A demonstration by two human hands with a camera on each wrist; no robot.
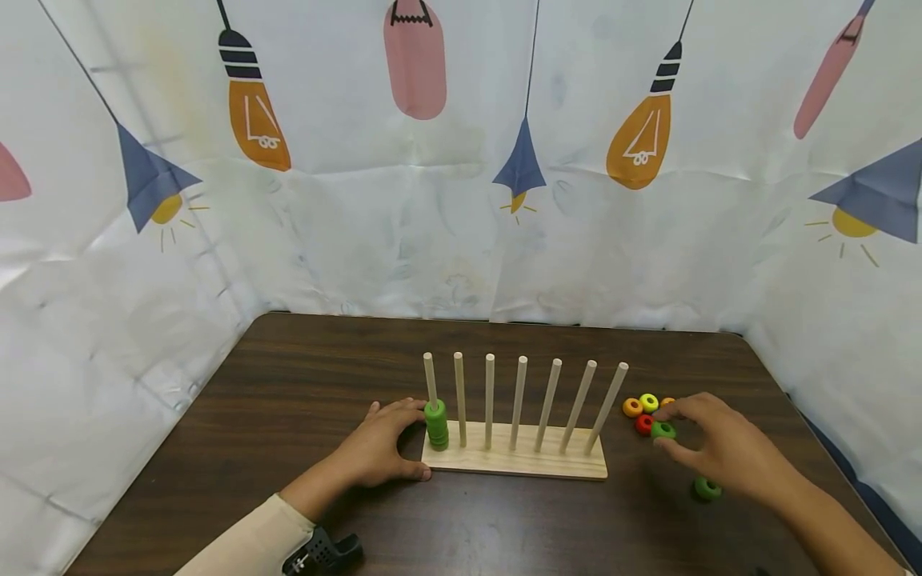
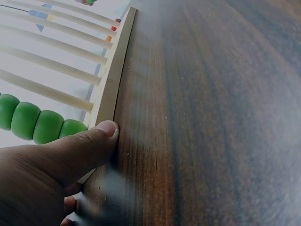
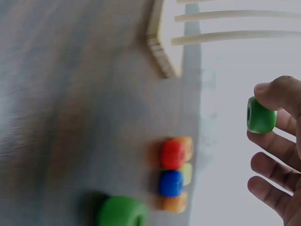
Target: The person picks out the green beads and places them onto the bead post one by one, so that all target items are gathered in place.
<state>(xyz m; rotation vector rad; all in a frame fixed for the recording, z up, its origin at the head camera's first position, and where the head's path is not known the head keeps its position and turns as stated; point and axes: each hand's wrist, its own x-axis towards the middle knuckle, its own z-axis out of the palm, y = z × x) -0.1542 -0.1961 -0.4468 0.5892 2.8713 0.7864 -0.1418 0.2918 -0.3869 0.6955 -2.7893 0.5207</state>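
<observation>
Head camera: a person works at a brown table (image 1: 324,352), pale sleeve (image 1: 245,536) and dark strap (image 1: 317,550) nearest us. To the right, one loose green bead (image 1: 707,488) lies by itself. Just beyond, the left hand (image 1: 378,448) grips the near-left end of a wooden rack (image 1: 515,460), thumb pressed to its front edge, while the right hand (image 1: 735,452) pinches one held bead (image 3: 261,117), also green, between thumb and fingers, clear of the wood. The rack stands upright mid-table with seven pegs (image 1: 519,404) in a row; the leftmost wears a green stack (image 1: 436,424), in which I count at least four beads, and the other six are bare. The step in hand looks to be bringing the held bead over to the rack; the next move would seem to call for lining its hole up with a peg tip, probably the leftmost, with the base kept steady. Past the rack's right end sit two orange beads (image 3: 175,202), one yellow bead (image 3: 186,173), one red bead (image 3: 173,154) and one blue bead (image 3: 170,183), close together. Behind everything hangs a white sheet (image 1: 360,240) printed with two orange bulbs and three blue lamps
</observation>
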